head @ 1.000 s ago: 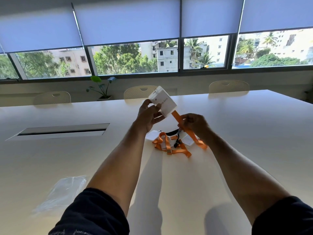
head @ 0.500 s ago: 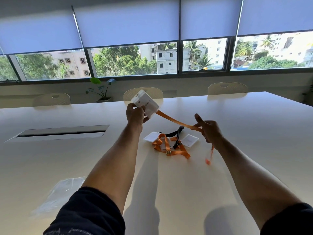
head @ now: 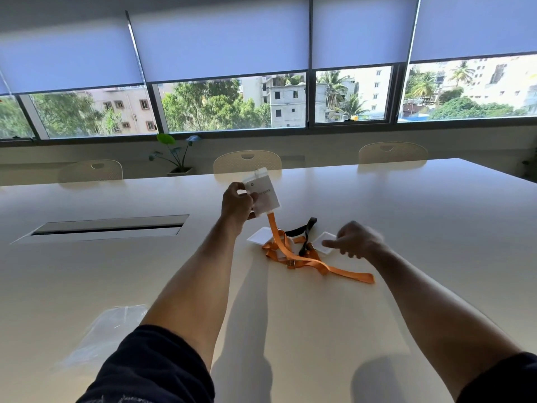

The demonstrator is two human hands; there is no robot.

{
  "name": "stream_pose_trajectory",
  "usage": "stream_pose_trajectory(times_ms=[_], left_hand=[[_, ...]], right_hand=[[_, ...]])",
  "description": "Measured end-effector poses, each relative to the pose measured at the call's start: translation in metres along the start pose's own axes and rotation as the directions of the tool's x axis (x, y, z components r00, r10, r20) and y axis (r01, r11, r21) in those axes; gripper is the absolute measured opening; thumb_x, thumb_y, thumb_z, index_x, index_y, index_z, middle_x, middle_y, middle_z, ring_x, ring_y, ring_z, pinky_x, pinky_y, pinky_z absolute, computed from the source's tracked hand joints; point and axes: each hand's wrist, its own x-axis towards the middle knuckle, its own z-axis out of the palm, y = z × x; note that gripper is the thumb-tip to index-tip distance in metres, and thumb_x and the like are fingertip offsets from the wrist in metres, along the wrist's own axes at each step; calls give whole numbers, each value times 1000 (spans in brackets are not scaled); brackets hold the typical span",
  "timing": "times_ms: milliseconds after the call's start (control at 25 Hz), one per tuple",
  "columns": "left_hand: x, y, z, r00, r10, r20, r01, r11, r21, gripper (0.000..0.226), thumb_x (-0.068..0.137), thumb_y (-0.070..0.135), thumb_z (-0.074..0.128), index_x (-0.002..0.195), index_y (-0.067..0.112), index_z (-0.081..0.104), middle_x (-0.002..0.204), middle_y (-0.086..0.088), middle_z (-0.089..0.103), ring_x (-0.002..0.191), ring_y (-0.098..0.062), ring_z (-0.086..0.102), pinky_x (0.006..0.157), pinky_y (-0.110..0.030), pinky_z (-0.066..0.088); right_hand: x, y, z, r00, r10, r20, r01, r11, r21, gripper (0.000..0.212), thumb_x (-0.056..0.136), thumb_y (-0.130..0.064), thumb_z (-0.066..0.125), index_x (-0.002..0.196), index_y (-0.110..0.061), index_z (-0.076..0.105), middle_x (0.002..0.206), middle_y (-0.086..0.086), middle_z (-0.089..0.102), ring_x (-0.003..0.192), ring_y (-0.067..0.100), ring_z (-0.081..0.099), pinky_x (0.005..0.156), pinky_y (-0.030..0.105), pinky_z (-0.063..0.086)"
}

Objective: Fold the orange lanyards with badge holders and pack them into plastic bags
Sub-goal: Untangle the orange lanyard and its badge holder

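My left hand [head: 236, 203] holds a white badge holder [head: 263, 193] upright above the table. Its orange lanyard [head: 334, 267] hangs down from it and trails to the right across the table top. My right hand [head: 356, 239] hovers blurred just above the table, right of the pile, fingers loosely curled and holding nothing. Under the strap lies a pile of more orange lanyards [head: 276, 254] with a black strap [head: 302, 232] and two flat white badge holders [head: 258, 237] [head: 327, 241]. Clear plastic bags [head: 104, 333] lie at the near left.
The large white table [head: 421, 228] has a recessed cable slot [head: 107, 226] at the left. Three chairs [head: 247, 162] stand along the far edge, and a potted plant [head: 177, 158] sits by the window.
My right hand let go of the orange strap, which dropped onto the table. That hand moved down and right. The left hand lowered the badge holder toward the centre.
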Motion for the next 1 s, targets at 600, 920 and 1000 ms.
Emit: stream_pose_trajectory(times_ms=[600, 920, 1000], left_hand=[[-13, -9, 21, 991, 51, 126, -46, 998, -41, 28, 91, 0, 65, 108, 20, 56, 107, -3, 66, 108, -31, 64, 56, -24, 60], [-13, -6, 23, 962, 179, -206, -145, 975, 171, 30, 88, 14, 72, 112, 21, 56, 127, -9, 68, 113, -29, 65, 91, -47, 57], [-15, -6, 23, 957, 211, -202, -160, 958, 239, 31, 88, 16, 72, 115, 20, 56, 127, -10, 68, 114, -31, 66, 90, -47, 56]], right_hand=[[10, -90, 36, 981, -195, 0, 126, 634, 763, 51, 89, -16, 76, 133, -18, 52, 113, 2, 72, 97, 18, 73, 84, 33, 60], [7, -96, 35, 972, -229, -55, 223, 819, 529, 49, 89, -25, 76, 133, -20, 54, 108, -5, 68, 80, 17, 72, 66, 30, 62], [7, -99, 35, 944, -283, -170, 326, 883, 338, 49, 86, -30, 79, 130, -24, 58, 117, -2, 67, 97, 20, 70, 78, 33, 62]])
